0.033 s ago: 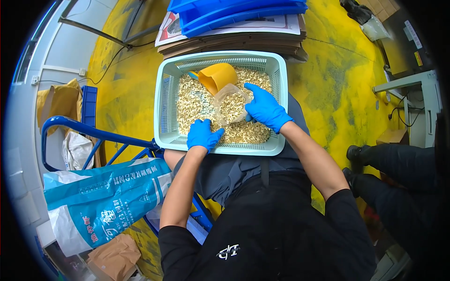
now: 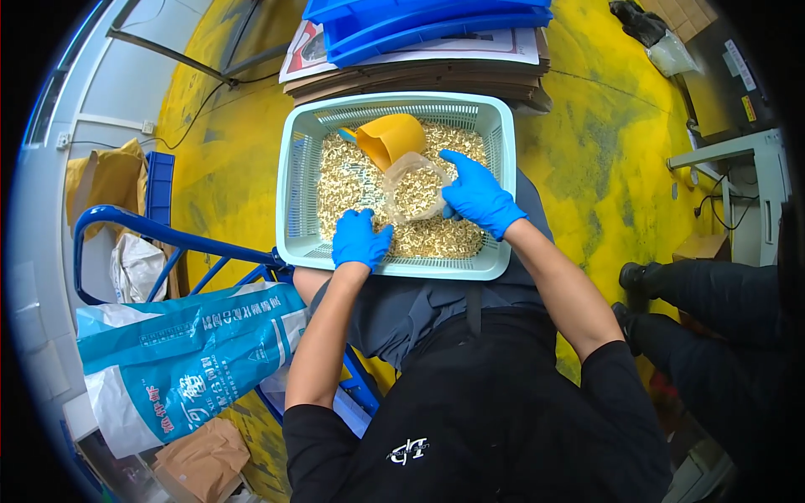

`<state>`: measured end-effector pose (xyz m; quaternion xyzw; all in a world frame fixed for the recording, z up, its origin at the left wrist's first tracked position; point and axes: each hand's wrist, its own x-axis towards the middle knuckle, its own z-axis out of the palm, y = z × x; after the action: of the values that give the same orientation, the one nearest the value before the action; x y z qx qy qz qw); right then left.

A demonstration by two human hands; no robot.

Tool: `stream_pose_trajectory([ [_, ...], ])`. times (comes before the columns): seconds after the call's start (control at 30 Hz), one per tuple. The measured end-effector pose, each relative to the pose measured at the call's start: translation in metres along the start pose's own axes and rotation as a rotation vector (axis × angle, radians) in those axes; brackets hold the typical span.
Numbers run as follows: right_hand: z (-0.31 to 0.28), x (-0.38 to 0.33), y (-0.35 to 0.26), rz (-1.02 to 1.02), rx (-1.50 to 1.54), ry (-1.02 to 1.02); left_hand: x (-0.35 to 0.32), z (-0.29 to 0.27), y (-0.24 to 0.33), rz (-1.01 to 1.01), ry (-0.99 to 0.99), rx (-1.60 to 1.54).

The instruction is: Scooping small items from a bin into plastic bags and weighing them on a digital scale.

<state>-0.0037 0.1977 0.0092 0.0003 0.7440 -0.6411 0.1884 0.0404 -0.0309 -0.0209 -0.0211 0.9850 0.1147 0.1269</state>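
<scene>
Fingers (image 2: 459,172) of the right hand (image 2: 478,197), in a blue glove, are closing around the side of a small clear plastic bag (image 2: 415,186) that is partly filled with pale pellet-like pieces, holding it up near the middle of a light green slotted basket (image 2: 293,193). The left hand (image 2: 359,239), also gloved in blue, is lying on the loose pellets (image 2: 344,180) near the basket's near-left corner; its fingers are reaching toward the bag's lower edge, and whether they are pinching it cannot be told. An orange scoop (image 2: 392,138) is resting on the pellets toward the basket's far edge, its mouth just beside the bag's far side, untouched by either hand. The basket is sitting across the person's lap above a yellow floor (image 2: 604,126).

Judging by this, bag filling is in hand, with the bag about half full. The next move would call for keeping the bag's mouth open and upright while one hand is freeing itself for the scoop.

A large blue-and-white sack (image 2: 180,356) is lying at the left beside a blue trolley frame (image 2: 151,230); flattened cardboard (image 2: 419,71) and blue bins (image 2: 428,21) are lying beyond the basket.
</scene>
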Motion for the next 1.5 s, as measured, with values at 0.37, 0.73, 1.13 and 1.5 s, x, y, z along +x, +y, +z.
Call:
stream_pose_trajectory([
  [0.37, -0.01, 0.008, -0.01, 0.104, 0.074, 0.101, 0.06, -0.074, 0.058, -0.124, -0.194, -0.059],
  [0.73, -0.019, -0.007, -0.041, 0.243, 0.014, 0.014, 0.061, -0.087, 0.043, -0.054, -0.307, -0.467],
  [1.13, -0.018, 0.02, -0.018, 0.326, 0.141, -0.134, 0.046, -0.06, 0.032, -0.41, -0.277, -1.017],
  [1.5, -0.007, 0.009, -0.014, 0.223, 0.108, -0.112, 0.008, 0.002, 0.019, -0.12, -0.284, -0.142],
])
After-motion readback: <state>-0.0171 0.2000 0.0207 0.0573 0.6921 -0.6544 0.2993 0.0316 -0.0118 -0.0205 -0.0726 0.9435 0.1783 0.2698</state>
